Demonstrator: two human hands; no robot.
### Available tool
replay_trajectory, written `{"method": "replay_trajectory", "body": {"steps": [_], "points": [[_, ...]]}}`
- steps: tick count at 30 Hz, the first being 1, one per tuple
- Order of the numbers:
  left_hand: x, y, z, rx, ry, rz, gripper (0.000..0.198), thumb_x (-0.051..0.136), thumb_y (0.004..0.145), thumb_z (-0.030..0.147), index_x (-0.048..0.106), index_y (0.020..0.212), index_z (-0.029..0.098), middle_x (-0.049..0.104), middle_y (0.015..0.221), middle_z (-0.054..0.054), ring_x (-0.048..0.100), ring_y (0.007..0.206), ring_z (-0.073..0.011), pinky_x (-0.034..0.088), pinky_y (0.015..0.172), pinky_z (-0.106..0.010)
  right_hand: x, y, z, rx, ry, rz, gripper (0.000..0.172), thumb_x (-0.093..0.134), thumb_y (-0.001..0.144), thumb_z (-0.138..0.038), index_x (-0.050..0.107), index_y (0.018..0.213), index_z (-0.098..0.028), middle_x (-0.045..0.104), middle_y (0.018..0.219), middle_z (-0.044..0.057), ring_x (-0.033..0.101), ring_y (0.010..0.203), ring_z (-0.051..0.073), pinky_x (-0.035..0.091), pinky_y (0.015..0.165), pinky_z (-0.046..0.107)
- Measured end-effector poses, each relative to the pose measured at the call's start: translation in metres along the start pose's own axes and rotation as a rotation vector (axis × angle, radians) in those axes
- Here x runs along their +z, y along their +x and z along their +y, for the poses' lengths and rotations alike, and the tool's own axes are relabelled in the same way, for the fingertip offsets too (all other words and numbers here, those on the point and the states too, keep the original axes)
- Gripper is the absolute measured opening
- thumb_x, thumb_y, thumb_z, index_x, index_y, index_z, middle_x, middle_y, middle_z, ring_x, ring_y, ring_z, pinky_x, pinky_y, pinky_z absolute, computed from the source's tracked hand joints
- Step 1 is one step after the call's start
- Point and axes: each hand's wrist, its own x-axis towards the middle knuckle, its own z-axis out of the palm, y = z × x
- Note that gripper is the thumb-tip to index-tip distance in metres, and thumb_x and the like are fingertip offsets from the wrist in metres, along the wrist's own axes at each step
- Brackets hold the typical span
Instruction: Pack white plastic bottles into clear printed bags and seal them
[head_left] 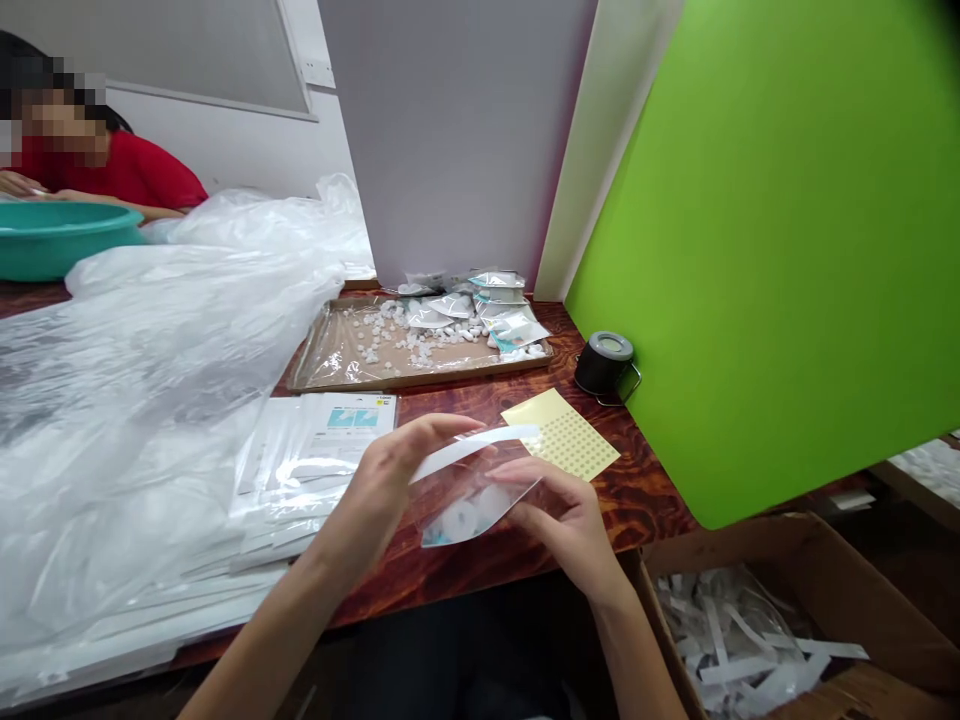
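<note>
A clear plastic bag with white round pieces inside is held between my two hands, low over the table's front edge. My left hand curls round its upper left side, fingertips partly hidden behind the film. A white strip runs across the top of the bag; whether it is still stuck to the film, I cannot tell. At the right corner of the bag, my right hand pinches the film between thumb and fingers. A yellow sticker sheet lies just beyond my right hand.
A shallow cardboard tray holds small white pieces and filled packets. Flat printed packs and plastic sheeting cover the left. At right stand a black lidded cup, a green panel and a box of white strips. A person in red sits far left.
</note>
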Motion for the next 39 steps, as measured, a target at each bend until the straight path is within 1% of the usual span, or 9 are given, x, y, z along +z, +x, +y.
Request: {"method": "replay_trajectory", "body": {"steps": [3, 7, 11, 15, 21, 26, 32, 36, 39], "points": [[-0.021, -0.002, 0.001, -0.118, -0.071, -0.137, 0.074, 0.052, 0.071, 0.080, 0.073, 0.110, 0.020, 0.069, 0.118, -0.014, 0.063, 0.111, -0.0356, 0.057, 0.083, -0.038, 0.004, -0.008, -0.004, -0.034, -0.011, -0.013, 0.014, 0.072, 0.081, -0.024, 0.074, 0.095, -0.025, 0.073, 0.098, 0.004, 0.066, 0.099, 0.022, 0.050, 0.088, 0.034], [-0.043, -0.012, -0.005, -0.280, 0.023, -0.266, 0.069, 0.080, 0.062, 0.054, 0.066, 0.123, 0.025, 0.067, 0.122, -0.014, 0.062, 0.113, -0.0388, 0.056, 0.085, -0.043, 0.010, -0.012, -0.008, 0.001, 0.017, 0.035, 0.014, 0.073, 0.080, -0.029, 0.074, 0.093, -0.024, 0.070, 0.095, 0.004, 0.064, 0.092, 0.021, 0.050, 0.078, 0.029], [-0.034, -0.022, -0.018, -0.296, -0.007, -0.047, 0.043, 0.070, 0.074, 0.053, 0.075, 0.101, 0.019, 0.076, 0.097, -0.014, 0.070, 0.094, -0.0326, 0.057, 0.080, -0.040, 0.022, -0.009, -0.007, 0.218, 0.181, 0.207, 0.021, 0.075, 0.078, -0.032, 0.071, 0.097, -0.024, 0.069, 0.085, 0.001, 0.063, 0.077, 0.016, 0.049, 0.069, 0.024], [-0.013, -0.023, -0.031, -0.181, 0.036, 0.250, 0.028, 0.076, 0.070, 0.045, 0.076, 0.079, 0.019, 0.076, 0.084, -0.009, 0.070, 0.089, -0.0269, 0.056, 0.075, -0.030, 0.027, -0.005, 0.000, 0.307, 0.260, 0.254, 0.019, 0.070, 0.082, -0.039, 0.072, 0.089, -0.021, 0.068, 0.080, 0.000, 0.061, 0.074, 0.013, 0.048, 0.066, 0.021], [-0.002, -0.025, -0.040, -0.087, 0.064, 0.376, 0.024, 0.078, 0.070, 0.043, 0.073, 0.076, 0.020, 0.073, 0.073, -0.003, 0.067, 0.070, -0.0187, 0.054, 0.065, -0.024, 0.024, -0.002, 0.008, 0.262, 0.280, 0.430, 0.015, 0.072, 0.079, -0.034, 0.077, 0.085, -0.022, 0.073, 0.087, 0.003, 0.064, 0.084, 0.017, 0.050, 0.076, 0.026], [-0.003, -0.028, -0.049, 0.063, 0.244, 0.510, 0.020, 0.076, 0.073, 0.041, 0.073, 0.077, 0.021, 0.072, 0.074, -0.001, 0.065, 0.069, -0.0174, 0.052, 0.067, -0.024, 0.026, 0.001, 0.013, 0.183, 0.309, 0.559, 0.012, 0.075, 0.075, -0.029, 0.078, 0.085, -0.024, 0.073, 0.081, 0.001, 0.065, 0.075, 0.016, 0.051, 0.071, 0.027], [0.006, -0.028, -0.055, -0.079, 0.014, 0.284, 0.036, 0.072, 0.076, 0.048, 0.073, 0.098, 0.019, 0.075, 0.096, -0.007, 0.069, 0.089, -0.0228, 0.056, 0.075, -0.027, 0.025, 0.006, 0.018, 0.119, 0.213, 0.624, 0.011, 0.076, 0.076, -0.030, 0.077, 0.085, -0.023, 0.074, 0.082, 0.001, 0.066, 0.080, 0.016, 0.052, 0.075, 0.026], [0.008, -0.028, -0.061, -0.128, -0.017, 0.450, 0.027, 0.080, 0.069, 0.041, 0.075, 0.082, 0.019, 0.076, 0.088, -0.005, 0.070, 0.080, -0.0217, 0.057, 0.069, -0.026, 0.021, 0.000, 0.020, 0.235, 0.282, 0.470, 0.025, 0.074, 0.079, -0.038, 0.074, 0.099, -0.023, 0.075, 0.096, 0.004, 0.068, 0.089, 0.019, 0.054, 0.079, 0.029], [0.007, -0.027, -0.063, -0.167, -0.113, 0.440, 0.026, 0.082, 0.065, 0.040, 0.076, 0.079, 0.019, 0.076, 0.085, -0.004, 0.070, 0.078, -0.0207, 0.057, 0.067, -0.026, 0.019, -0.004, 0.023, 0.306, 0.296, 0.340, 0.024, 0.072, 0.080, -0.039, 0.075, 0.094, -0.020, 0.075, 0.093, 0.005, 0.068, 0.086, 0.019, 0.055, 0.075, 0.029]]}}
